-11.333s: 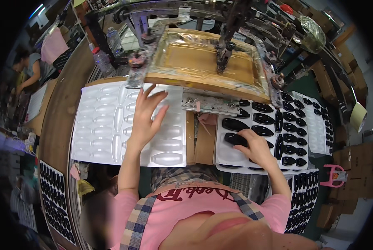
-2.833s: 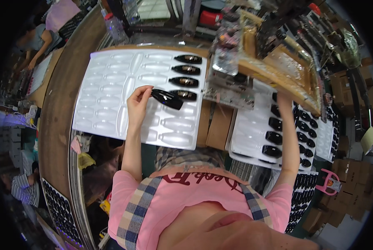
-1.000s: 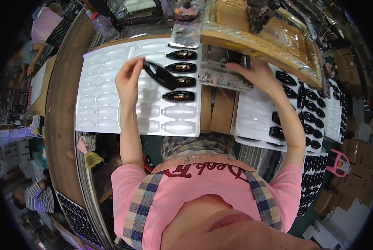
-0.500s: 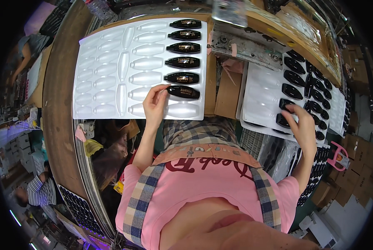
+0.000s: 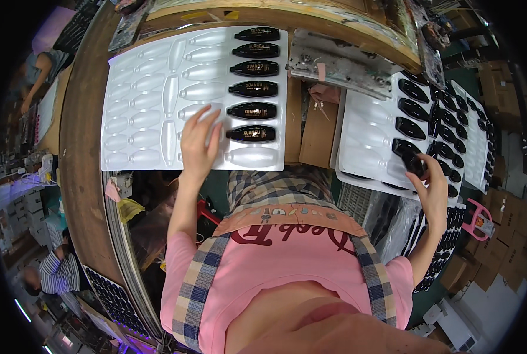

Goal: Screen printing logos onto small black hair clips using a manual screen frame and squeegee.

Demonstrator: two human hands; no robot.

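My left hand [image 5: 198, 141] hovers with fingers spread over a white molded tray [image 5: 137, 159], holding nothing. In the tray's right column lie several glossy black bottle-shaped pieces with gold print; the lowest printed piece [image 5: 252, 134] sits above a vacant hollow. My right hand [image 5: 433, 187] pinches an unmarked black bottle-shaped piece [image 5: 415, 165] between thumb and fingers. That piece is tilted at the lower edge of a second white tray [image 5: 358, 150], beside another black piece [image 5: 403, 147] lying in it. My fingers partly cover the held piece.
A metal fixture [image 5: 340, 62] stands between the trays, with a wooden frame [image 5: 275, 16] behind it. Brown cardboard [image 5: 319, 138] lies below the fixture. More black pieces fill the right tray's far side. A person in a striped top [image 5: 60, 271] is at far left.
My left hand has let go of the lowest printed piece and moved left, its fingers opening. My right hand has tipped a black piece up from the right tray. The wooden frame has shifted left.
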